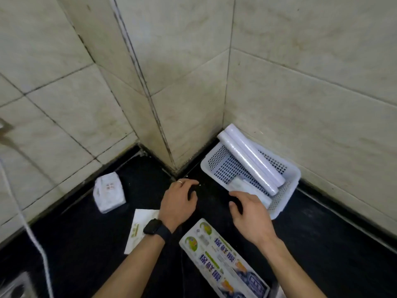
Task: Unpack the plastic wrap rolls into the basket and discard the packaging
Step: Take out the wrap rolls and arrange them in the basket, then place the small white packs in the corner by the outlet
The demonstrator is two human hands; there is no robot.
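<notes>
A white perforated basket (289,191) stands in the tiled corner on the black counter. Two plastic wrap rolls (251,157) lean in it, their far ends sticking out over the rim. A third, shorter roll (250,188) lies at the basket's near edge. My right hand (250,214) hovers just in front of that roll, fingers loosely curled with nothing between them. My left hand (177,204), with a ring and a black watch, hangs over the counter left of the basket and holds nothing. A printed pack of wrap rolls (223,261) lies between my forearms.
A flat white printed wrapper (139,226) lies under my left wrist. A crumpled white packet (108,194) sits by the left wall. A white cord (32,233) runs down the left side. Tiled walls close in the counter at the back and right.
</notes>
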